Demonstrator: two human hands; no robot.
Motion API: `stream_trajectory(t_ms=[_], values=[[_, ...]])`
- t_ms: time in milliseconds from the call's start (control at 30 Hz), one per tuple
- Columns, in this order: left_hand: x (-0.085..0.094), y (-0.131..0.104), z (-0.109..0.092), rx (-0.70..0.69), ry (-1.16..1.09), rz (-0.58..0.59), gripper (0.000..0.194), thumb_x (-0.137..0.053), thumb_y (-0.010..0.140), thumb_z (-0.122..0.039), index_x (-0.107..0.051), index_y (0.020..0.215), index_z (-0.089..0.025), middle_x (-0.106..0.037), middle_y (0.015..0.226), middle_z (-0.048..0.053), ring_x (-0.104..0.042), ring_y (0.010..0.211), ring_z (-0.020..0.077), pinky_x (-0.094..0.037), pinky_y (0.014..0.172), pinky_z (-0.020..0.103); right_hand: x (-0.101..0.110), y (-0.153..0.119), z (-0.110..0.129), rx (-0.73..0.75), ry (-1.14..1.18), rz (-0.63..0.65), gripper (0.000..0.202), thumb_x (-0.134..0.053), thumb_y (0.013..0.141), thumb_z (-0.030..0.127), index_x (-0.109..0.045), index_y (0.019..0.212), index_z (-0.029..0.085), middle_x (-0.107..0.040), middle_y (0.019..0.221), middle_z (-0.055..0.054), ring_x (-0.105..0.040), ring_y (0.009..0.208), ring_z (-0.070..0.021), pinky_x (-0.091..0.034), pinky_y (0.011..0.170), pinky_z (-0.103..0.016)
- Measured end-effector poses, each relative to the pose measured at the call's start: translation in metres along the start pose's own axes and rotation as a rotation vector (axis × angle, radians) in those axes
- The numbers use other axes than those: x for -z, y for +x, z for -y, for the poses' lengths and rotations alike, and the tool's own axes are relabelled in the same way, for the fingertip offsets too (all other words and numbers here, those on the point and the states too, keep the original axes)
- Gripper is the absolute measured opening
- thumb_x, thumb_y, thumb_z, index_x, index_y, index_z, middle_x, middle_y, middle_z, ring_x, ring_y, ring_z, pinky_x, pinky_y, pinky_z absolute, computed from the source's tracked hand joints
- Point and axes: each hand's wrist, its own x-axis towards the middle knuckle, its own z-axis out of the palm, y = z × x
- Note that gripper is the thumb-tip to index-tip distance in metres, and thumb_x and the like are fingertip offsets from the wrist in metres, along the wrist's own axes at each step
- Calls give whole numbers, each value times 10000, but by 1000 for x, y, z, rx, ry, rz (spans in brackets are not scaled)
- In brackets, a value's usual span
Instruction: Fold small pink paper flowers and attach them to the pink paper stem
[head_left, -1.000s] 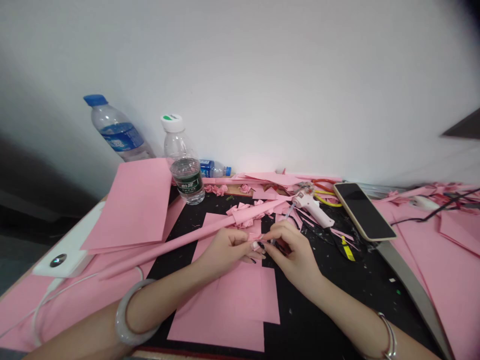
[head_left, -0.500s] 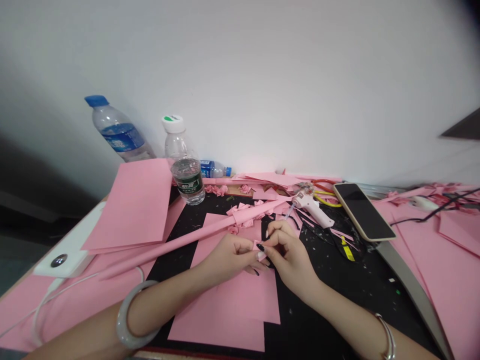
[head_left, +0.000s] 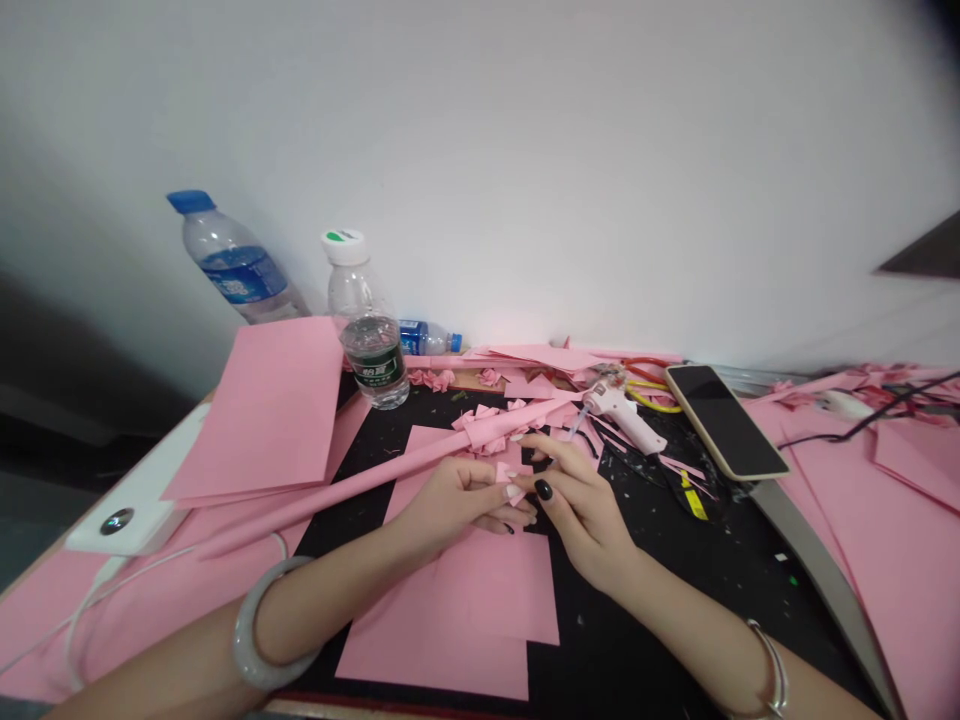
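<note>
My left hand pinches a small folded piece of pink paper between thumb and fingers. Against the paper's right side rests the index fingertip of my right hand; its thumb stands off the paper and the other fingers are spread. Below both hands lie overlapping pink paper sheets. Just beyond them, a long rolled pink paper tube runs diagonally, with small folded pink paper flowers alongside its far end.
A glue gun and a phone lie to the right. At the back left stand a green-labelled water bottle and a blue-capped bottle. A white device with a cable sits at left. Pink sheets cover the right side.
My right thumb has come away from the folded paper and its fingers have spread. The left hand still holds the paper, now tilted slightly differently.
</note>
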Motion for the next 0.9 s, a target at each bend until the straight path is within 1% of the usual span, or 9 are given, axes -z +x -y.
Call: stream_trajectory(t_ms=[133, 267, 433, 533, 600, 667, 700, 767, 900], values=[[0, 1, 0, -14, -6, 9, 226, -694, 782, -310, -748, 937, -154, -767, 860, 80, -724, 796, 198, -551, 703, 283, 2, 0, -2, -34, 56, 20, 368, -383, 990, 282, -677, 792, 186, -568, 1270, -121, -548, 1062, -250, -433, 866, -396], [1, 2, 1, -31, -11, 8, 212, -699, 782, -309, -750, 912, -149, -766, 845, 82, -725, 788, 195, -554, 682, 271, 3, 2, -4, -64, 115, 37, 407, -363, 1001, 348, -692, 817, 193, -579, 1247, -121, -548, 1056, -253, -434, 862, -401], [2, 1, 3, -64, 1, 30, 215, -694, 787, -332, -747, 869, -140, -764, 848, 82, -722, 748, 182, -554, 680, 273, 5, 4, -4, -57, 153, 54, 379, -396, 990, 312, -671, 763, 185, -579, 1202, -115, -563, 1000, -231, -437, 855, -375], [2, 1, 1, -59, 21, 42, 237, -695, 781, -353, -742, 854, -133, -762, 823, 82, -721, 743, 189, -553, 680, 280, 5, 3, -3, -45, 156, 27, 293, -417, 974, 260, -671, 839, 201, -577, 1160, -102, -554, 995, -224, -432, 851, -363], [2, 1, 0, -52, 46, 48, 260, -692, 777, -375, -738, 841, -128, -760, 803, 84, -719, 726, 194, -554, 669, 288, 5, 3, -2, -68, 152, -23, 205, -441, 954, 241, -643, 935, 209, -566, 1109, -97, -550, 969, -219, -442, 798, -342], [1, 1, 0, -42, 78, 69, 267, -681, 782, -388, -732, 810, -128, -757, 782, 80, -715, 702, 190, -554, 654, 288, 4, 2, -3, -126, 142, -65, 129, -464, 932, 236, -585, 965, 205, -553, 977, -72, -546, 825, -189, -436, 673, -297], [1, 1, 0, -36, 95, 87, 263, -678, 784, -390, -726, 791, -131, -755, 767, 74, -713, 691, 187, -553, 646, 284, 4, 2, -3, -159, 129, -59, 86, -479, 918, 233, -555, 946, 202, -534, 890, -47, -521, 731, -168, -411, 607, -273], [0, -1, 0, -25, 127, 130, 262, -676, 786, -392, -708, 745, -135, -747, 737, 64, -710, 676, 181, -551, 637, 277, 2, 3, -3, -211, 81, 24, 37, -513, 886, 215, -501, 854, 201, -474, 743, 7, -435, 595, -133, -342, 529, -244], [-2, -4, 1, -8, 170, 201, 231, -669, 795, -366, -689, 722, -147, -735, 707, 51, -707, 666, 177, -551, 638, 277, 1, 6, -1, -170, 4, 290, 276, -468, 892, 177, -350, 644, 205, -360, 592, 55, -356, 529, -108, -270, 521, -235]])
